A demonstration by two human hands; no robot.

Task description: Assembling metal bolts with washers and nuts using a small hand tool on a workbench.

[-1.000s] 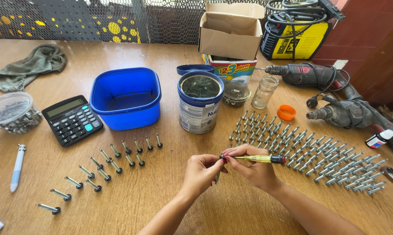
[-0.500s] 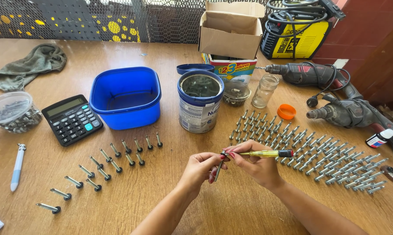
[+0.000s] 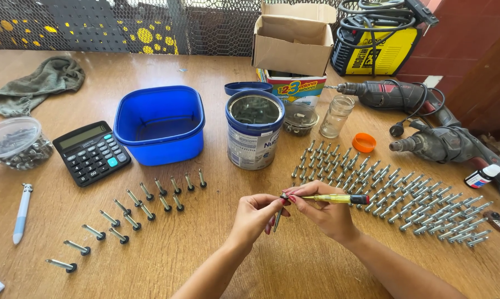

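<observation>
Pinched in the left hand (image 3: 255, 216), a bolt (image 3: 277, 217) hangs just in front of the tin can (image 3: 254, 133). Closed around a yellow screwdriver (image 3: 333, 199), the right hand (image 3: 324, 213) sets its tip at the bolt's head. Since a second ago the bolt has tilted more upright, so the turning seems underway.

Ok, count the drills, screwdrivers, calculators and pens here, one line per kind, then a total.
Drills: 2
Screwdriver: 1
Calculator: 1
Pen: 1
Total: 5
</observation>
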